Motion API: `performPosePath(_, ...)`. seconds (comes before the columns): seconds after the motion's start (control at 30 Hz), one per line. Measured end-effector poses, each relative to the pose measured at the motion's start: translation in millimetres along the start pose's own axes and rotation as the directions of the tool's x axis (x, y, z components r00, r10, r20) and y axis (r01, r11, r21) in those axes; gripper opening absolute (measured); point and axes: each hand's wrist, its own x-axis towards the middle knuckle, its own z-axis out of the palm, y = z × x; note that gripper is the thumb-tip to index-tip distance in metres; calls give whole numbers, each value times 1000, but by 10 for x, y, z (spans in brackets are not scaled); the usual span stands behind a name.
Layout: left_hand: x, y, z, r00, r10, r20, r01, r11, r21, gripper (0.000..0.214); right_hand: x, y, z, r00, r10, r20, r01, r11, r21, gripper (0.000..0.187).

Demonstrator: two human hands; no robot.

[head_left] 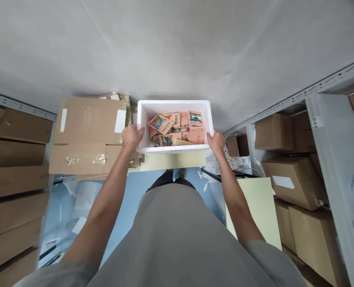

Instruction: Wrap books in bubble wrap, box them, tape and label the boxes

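Observation:
A white foam box (174,149) stands in front of me against the grey wall, over a pale yellow tabletop. Inside it lie several small pinkish booklets (197,135) with colourful pictures, piled loosely at different angles. My left hand (132,136) grips the box's left side, its thumb over the rim. On the opposite side my right hand (215,141) is closed on the wall, thumb on top of the rim. Most fingers of both hands are hidden behind the box's outer walls. Whether the box rests on the tabletop or is held just above it, I cannot tell.
Flattened cardboard boxes (87,123) are stacked left of the foam box. Shelves with brown cartons (296,179) line the right, and more cartons (15,155) fill the left. A pale yellow board (256,207) is by my right arm. Plastic scraps (85,195) lie low on the left.

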Motion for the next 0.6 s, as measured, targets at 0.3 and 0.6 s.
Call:
performPosePath(0.3,314,112,445,994,-107,11,108,990,-93,59,300,-354,326,978,182,100,-184,983,18,52)
performPosePath(0.6,100,512,286,896,430,114,-353,843,-406,55,324,-402,395,963,252,97,-255,967,20,50)
